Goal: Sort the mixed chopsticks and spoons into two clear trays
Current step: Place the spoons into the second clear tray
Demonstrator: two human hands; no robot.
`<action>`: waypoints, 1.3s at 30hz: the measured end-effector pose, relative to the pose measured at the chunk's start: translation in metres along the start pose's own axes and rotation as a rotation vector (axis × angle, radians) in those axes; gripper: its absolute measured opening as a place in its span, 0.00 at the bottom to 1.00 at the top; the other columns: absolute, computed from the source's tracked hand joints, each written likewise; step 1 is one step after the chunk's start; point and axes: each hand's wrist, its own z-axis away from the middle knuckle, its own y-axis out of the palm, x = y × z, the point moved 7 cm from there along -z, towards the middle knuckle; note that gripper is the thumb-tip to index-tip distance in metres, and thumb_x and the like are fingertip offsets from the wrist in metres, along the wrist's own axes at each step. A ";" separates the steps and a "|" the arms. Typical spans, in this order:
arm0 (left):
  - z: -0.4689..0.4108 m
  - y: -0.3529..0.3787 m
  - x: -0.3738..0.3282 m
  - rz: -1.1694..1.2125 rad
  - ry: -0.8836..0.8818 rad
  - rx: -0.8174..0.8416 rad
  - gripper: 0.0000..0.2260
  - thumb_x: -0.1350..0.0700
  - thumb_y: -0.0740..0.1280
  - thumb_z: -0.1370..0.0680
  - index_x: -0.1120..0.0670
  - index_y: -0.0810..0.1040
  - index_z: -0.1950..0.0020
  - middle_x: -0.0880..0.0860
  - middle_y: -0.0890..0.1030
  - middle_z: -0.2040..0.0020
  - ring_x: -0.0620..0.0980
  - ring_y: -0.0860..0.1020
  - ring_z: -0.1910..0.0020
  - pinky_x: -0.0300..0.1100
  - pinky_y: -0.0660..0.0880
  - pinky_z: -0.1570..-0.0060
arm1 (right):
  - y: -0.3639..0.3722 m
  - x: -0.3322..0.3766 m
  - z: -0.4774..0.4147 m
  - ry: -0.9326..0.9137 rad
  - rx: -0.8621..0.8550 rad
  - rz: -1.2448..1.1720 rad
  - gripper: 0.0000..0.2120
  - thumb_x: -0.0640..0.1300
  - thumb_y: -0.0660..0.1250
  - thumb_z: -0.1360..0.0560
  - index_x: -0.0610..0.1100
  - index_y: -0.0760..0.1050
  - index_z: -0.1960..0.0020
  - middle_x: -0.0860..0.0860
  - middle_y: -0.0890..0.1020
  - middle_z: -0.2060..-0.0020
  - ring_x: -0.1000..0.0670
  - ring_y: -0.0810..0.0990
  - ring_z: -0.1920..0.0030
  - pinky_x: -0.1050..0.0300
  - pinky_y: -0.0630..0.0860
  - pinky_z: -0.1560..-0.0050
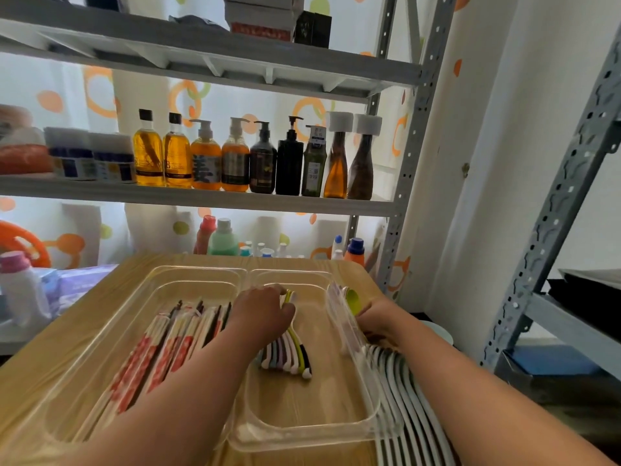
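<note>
Chopsticks and spoons, head view, the only view. The chopsticks lie side by side along the left tray. They have red-patterned and dark shafts and run near to far. The spoons sit in a tight row in the right tray, which touches the left one on the wooden table.

The left hand lies over the far end of the spoon row, with its thumb and curled fingers closed on the spoons there. The right hand is just right of the right tray, close to a green spoon that stands up beside a tilted piece of clear plastic. Its fingers are hidden, so whether it holds anything cannot be told.

An unsorted pile of long white and dark handles rests on the table right of the tray, running toward the near edge.

Step in hand, as judged: a spoon is being set into the row — sorting looks well along but not done, since the pile remains.

The next move likely calls for releasing the row without fanning it out, then picking one piece from the pile and telling spoon from chopstick — the handles overlap, so separating a single one needs care.

A shelf of bottles stands beyond the table.
</note>
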 end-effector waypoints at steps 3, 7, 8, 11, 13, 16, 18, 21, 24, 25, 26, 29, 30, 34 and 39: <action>0.001 0.002 0.002 0.003 -0.016 0.011 0.21 0.47 0.59 0.22 0.50 0.70 0.30 0.54 0.76 0.35 0.54 0.73 0.37 0.47 0.71 0.37 | 0.001 0.000 0.002 -0.005 -0.015 -0.077 0.16 0.48 0.71 0.34 0.40 0.75 0.51 0.40 0.80 0.53 0.43 0.79 0.56 0.45 0.79 0.46; 0.002 0.003 0.001 -0.021 -0.015 0.009 0.21 0.47 0.60 0.22 0.50 0.71 0.30 0.54 0.76 0.35 0.53 0.73 0.38 0.47 0.69 0.37 | 0.000 0.000 -0.005 -0.016 -0.094 -0.059 0.22 0.55 0.66 0.30 0.39 0.74 0.46 0.43 0.77 0.52 0.42 0.77 0.51 0.49 0.76 0.45; 0.002 0.002 0.000 -0.020 -0.011 0.008 0.21 0.47 0.60 0.22 0.50 0.71 0.30 0.54 0.76 0.35 0.53 0.73 0.37 0.47 0.69 0.37 | -0.001 0.001 -0.005 -0.022 -0.115 -0.041 0.22 0.56 0.64 0.28 0.38 0.73 0.44 0.43 0.76 0.51 0.43 0.76 0.49 0.51 0.75 0.44; 0.004 0.000 -0.002 -0.032 0.003 0.003 0.20 0.48 0.60 0.22 0.51 0.71 0.30 0.54 0.76 0.35 0.53 0.73 0.37 0.47 0.68 0.37 | -0.001 0.007 -0.006 -0.039 -0.145 0.044 0.20 0.55 0.60 0.24 0.38 0.71 0.44 0.43 0.75 0.49 0.44 0.75 0.49 0.53 0.73 0.46; 0.005 0.000 -0.002 -0.023 0.004 0.002 0.20 0.48 0.60 0.22 0.51 0.71 0.31 0.54 0.76 0.35 0.53 0.73 0.37 0.47 0.68 0.37 | 0.000 0.010 -0.007 -0.051 -0.150 0.095 0.13 0.50 0.61 0.23 0.40 0.70 0.48 0.44 0.75 0.50 0.45 0.76 0.50 0.54 0.74 0.45; 0.004 -0.001 -0.001 0.001 -0.001 -0.003 0.20 0.48 0.60 0.22 0.51 0.72 0.31 0.54 0.76 0.35 0.53 0.73 0.38 0.47 0.68 0.37 | -0.002 0.011 -0.007 -0.064 -0.165 0.116 0.11 0.49 0.60 0.22 0.41 0.70 0.51 0.44 0.75 0.51 0.46 0.75 0.52 0.55 0.73 0.48; 0.005 -0.001 -0.001 0.010 0.001 0.000 0.20 0.48 0.60 0.22 0.51 0.72 0.31 0.54 0.76 0.35 0.53 0.73 0.37 0.47 0.68 0.37 | -0.003 0.011 -0.006 -0.078 -0.183 0.093 0.12 0.50 0.58 0.22 0.41 0.70 0.53 0.44 0.74 0.52 0.46 0.74 0.53 0.55 0.71 0.49; 0.005 -0.002 -0.001 0.033 0.002 0.001 0.20 0.49 0.60 0.21 0.52 0.71 0.31 0.54 0.75 0.35 0.53 0.72 0.37 0.46 0.68 0.37 | -0.003 0.010 -0.008 -0.082 -0.206 0.106 0.13 0.50 0.60 0.23 0.39 0.72 0.49 0.42 0.76 0.49 0.44 0.76 0.50 0.53 0.74 0.47; 0.005 -0.003 0.000 0.087 -0.011 -0.006 0.20 0.49 0.60 0.21 0.52 0.71 0.30 0.54 0.75 0.34 0.53 0.72 0.36 0.46 0.68 0.36 | -0.004 0.009 -0.009 -0.068 -0.227 0.103 0.16 0.51 0.62 0.24 0.38 0.73 0.46 0.42 0.77 0.48 0.43 0.77 0.49 0.51 0.75 0.46; 0.005 -0.003 0.001 0.105 -0.018 -0.002 0.20 0.49 0.59 0.21 0.52 0.70 0.30 0.54 0.75 0.34 0.53 0.72 0.36 0.47 0.69 0.36 | -0.004 0.009 -0.009 -0.070 -0.232 0.109 0.16 0.51 0.62 0.24 0.38 0.74 0.47 0.42 0.78 0.48 0.43 0.78 0.49 0.52 0.75 0.47; 0.005 -0.002 0.002 0.120 -0.024 0.002 0.20 0.49 0.59 0.21 0.51 0.70 0.30 0.54 0.75 0.34 0.53 0.72 0.36 0.47 0.69 0.36 | -0.004 0.009 -0.009 -0.073 -0.237 0.117 0.16 0.51 0.62 0.24 0.38 0.74 0.47 0.42 0.78 0.48 0.43 0.78 0.49 0.52 0.75 0.48; 0.003 -0.003 0.006 0.219 -0.045 0.005 0.19 0.48 0.60 0.21 0.50 0.71 0.31 0.53 0.75 0.33 0.53 0.72 0.35 0.48 0.71 0.37 | -0.007 0.012 -0.008 -0.097 -0.264 0.105 0.19 0.56 0.64 0.26 0.39 0.74 0.51 0.44 0.78 0.53 0.44 0.77 0.52 0.54 0.74 0.54; 0.002 -0.004 0.007 0.275 -0.050 -0.002 0.18 0.49 0.61 0.21 0.50 0.72 0.32 0.52 0.75 0.34 0.53 0.73 0.36 0.47 0.71 0.38 | -0.009 0.014 -0.007 -0.114 -0.283 0.099 0.20 0.58 0.65 0.26 0.39 0.74 0.54 0.45 0.78 0.57 0.45 0.77 0.55 0.55 0.72 0.56; 0.001 -0.009 0.014 0.445 -0.069 -0.048 0.16 0.53 0.63 0.22 0.51 0.75 0.34 0.50 0.78 0.37 0.49 0.75 0.39 0.44 0.72 0.41 | -0.019 0.026 0.003 -0.167 -0.364 0.103 0.17 0.55 0.69 0.28 0.41 0.72 0.62 0.47 0.76 0.63 0.48 0.76 0.60 0.60 0.69 0.66; 0.001 -0.009 0.017 0.476 -0.072 -0.073 0.15 0.55 0.63 0.22 0.50 0.76 0.35 0.50 0.78 0.37 0.49 0.75 0.39 0.44 0.71 0.41 | -0.036 0.046 0.026 -0.253 -0.494 0.077 0.12 0.47 0.72 0.29 0.40 0.73 0.61 0.46 0.78 0.63 0.47 0.78 0.61 0.56 0.75 0.63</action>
